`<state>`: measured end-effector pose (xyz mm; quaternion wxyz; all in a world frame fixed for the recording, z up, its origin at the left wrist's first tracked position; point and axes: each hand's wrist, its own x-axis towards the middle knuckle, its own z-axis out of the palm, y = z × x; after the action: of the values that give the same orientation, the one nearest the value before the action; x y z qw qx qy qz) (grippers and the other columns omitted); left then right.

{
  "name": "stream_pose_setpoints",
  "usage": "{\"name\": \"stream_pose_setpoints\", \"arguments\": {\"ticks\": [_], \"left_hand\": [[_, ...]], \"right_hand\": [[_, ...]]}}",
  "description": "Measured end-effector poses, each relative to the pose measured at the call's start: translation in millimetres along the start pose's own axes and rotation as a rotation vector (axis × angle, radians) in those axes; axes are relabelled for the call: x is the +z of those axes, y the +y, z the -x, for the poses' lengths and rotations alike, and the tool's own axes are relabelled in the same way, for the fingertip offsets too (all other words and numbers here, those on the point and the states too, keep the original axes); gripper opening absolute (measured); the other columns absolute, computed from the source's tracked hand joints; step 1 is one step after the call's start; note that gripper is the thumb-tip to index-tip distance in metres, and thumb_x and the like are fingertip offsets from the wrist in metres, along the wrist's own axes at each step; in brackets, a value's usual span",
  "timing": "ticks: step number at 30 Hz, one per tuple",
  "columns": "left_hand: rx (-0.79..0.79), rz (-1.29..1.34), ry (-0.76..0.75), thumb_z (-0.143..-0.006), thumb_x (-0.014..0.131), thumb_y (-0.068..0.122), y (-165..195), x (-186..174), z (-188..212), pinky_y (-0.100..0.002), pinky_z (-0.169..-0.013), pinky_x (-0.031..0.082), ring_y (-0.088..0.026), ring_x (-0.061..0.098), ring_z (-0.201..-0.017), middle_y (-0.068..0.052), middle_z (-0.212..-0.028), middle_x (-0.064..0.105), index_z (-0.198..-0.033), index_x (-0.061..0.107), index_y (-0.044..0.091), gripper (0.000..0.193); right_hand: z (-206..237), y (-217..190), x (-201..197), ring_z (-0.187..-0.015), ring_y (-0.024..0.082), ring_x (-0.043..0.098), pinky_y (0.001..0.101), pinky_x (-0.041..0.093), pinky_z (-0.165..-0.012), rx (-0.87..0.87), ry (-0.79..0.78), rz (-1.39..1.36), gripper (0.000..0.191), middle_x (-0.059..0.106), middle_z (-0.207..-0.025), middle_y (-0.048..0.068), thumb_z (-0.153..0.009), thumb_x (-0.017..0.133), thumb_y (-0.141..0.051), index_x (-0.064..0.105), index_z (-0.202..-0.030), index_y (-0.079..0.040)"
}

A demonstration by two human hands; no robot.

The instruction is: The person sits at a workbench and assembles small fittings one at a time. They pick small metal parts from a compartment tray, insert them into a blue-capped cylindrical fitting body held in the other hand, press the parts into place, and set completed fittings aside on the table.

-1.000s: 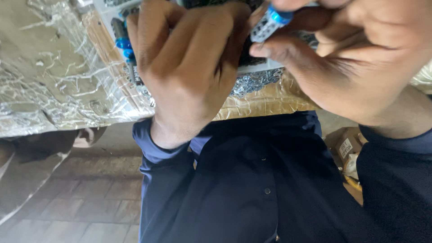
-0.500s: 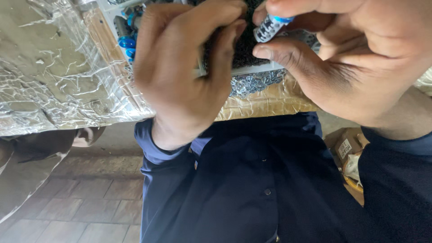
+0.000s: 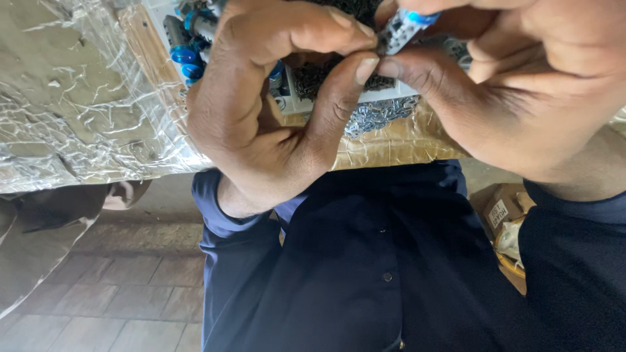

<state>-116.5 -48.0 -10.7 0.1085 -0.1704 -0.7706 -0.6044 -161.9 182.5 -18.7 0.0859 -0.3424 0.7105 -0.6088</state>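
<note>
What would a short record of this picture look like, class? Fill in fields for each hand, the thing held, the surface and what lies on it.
left hand: thumb and forefinger pinched at the end of the small part
right hand: fingers grip the same part
small part: silvery cylinder with a blue cap
surface: table wrapped in crinkled clear plastic
on it: more blue-capped pieces; a heap of small metal bits
clothing: dark blue shirt

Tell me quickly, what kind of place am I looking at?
Probably a small assembly workbench: a plastic-wrapped table, a tray of blue-capped metal parts and a heap of small metal pieces beneath both hands.
</note>
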Motion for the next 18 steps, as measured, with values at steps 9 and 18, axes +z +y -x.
{"name": "stream_pose_setpoints", "arguments": {"ticks": [9,18], "left_hand": [[-0.019,-0.003,0.005,-0.097,0.086,-0.009,-0.9,1.2,2.3,-0.028,-0.080,0.059,-0.018,0.073,-0.093,-0.014,-0.106,0.073,-0.111,0.064,-0.003,0.027],[0.030,-0.194,-0.007,-0.089,0.093,0.003,1.1,-6.5,-12.1,-0.033,-0.085,0.053,-0.019,0.065,-0.095,-0.009,-0.102,0.073,-0.106,0.068,0.002,0.031]], "right_hand": [[-14.0,10.6,0.1,-0.106,0.033,0.073,0.0372,0.065,-0.089,-0.200,0.015,0.025,0.028,0.068,-0.112,0.027,-0.097,0.078,0.012,0.060,-0.119,0.015],[4.8,13.9,-4.9,-0.112,0.027,0.072,0.0305,0.064,-0.095,-0.161,-0.063,0.056,0.021,0.068,-0.119,0.025,-0.109,0.071,0.013,0.061,-0.128,0.011]]}}
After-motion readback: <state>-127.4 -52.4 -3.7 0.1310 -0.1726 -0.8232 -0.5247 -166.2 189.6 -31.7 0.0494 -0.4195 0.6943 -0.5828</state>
